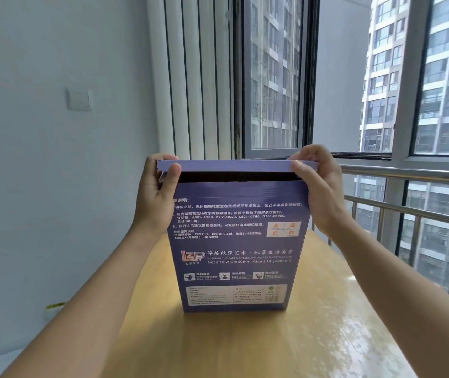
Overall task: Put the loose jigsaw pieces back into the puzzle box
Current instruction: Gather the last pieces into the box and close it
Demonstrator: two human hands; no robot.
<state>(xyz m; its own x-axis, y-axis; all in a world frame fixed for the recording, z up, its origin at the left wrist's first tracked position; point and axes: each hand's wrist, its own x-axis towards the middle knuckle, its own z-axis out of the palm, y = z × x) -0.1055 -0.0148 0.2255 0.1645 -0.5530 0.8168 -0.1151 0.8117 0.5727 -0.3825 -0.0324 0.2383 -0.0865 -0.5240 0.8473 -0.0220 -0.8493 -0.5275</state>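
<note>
A tall, flat purple cardboard puzzle box (234,241) stands upright on the glossy yellow wooden counter (245,345), its printed matte back (white text, an orange lettered grid) facing the camera. The left hand (157,195) and right hand (318,186) each pinch an end of the paler lilac top flap (234,165), thumbs in front, held just above the dark slot-like opening.
</note>
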